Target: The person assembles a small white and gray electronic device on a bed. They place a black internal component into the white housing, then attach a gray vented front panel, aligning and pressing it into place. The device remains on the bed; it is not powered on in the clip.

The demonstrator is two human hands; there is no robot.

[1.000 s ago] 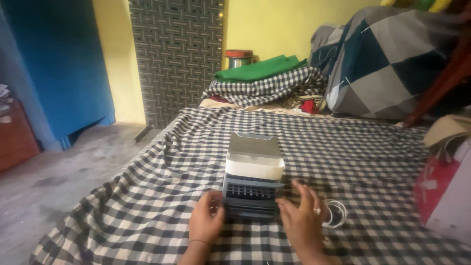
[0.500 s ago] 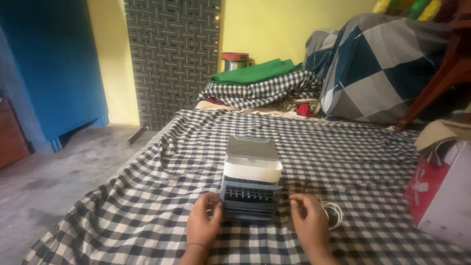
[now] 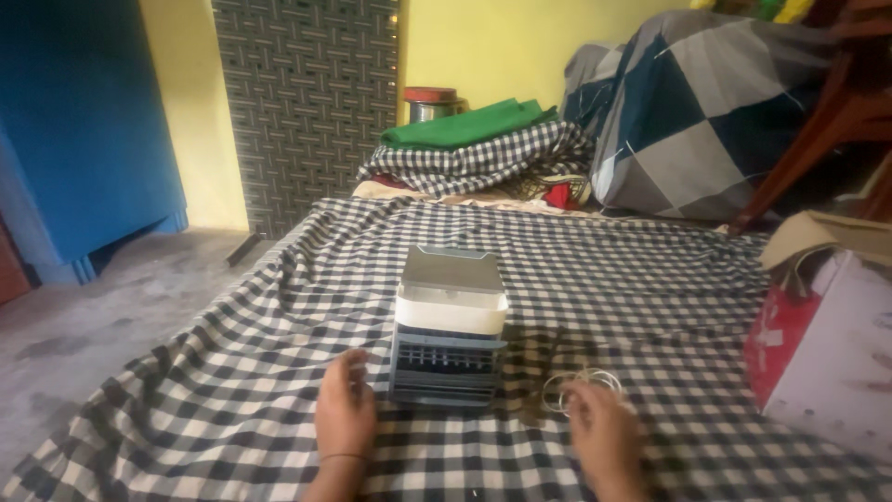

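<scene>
Head view: grey box (image 3: 449, 325) between left hand (image 3: 345, 414) and right hand (image 3: 604, 432)

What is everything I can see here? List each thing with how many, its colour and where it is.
small box-shaped appliance: one, grey and white with a slatted front, middle of the checked cloth
checked cloth: one, black and white, spread over the flat surface
coiled cable: one, white, on the cloth right of the appliance
cardboard box: one, white and red with a brown flap, right edge
folded cloths: a pile, green on top of black-and-white check, at the back
tin: one, metal with a red lid, behind the pile
big bundle: one, blue, grey and white squares, back right
cabinet: one, blue, left
patterned screen: one, grey, against the yellow wall
left hand: resting on the cloth beside the appliance
right hand: at the cable
</scene>
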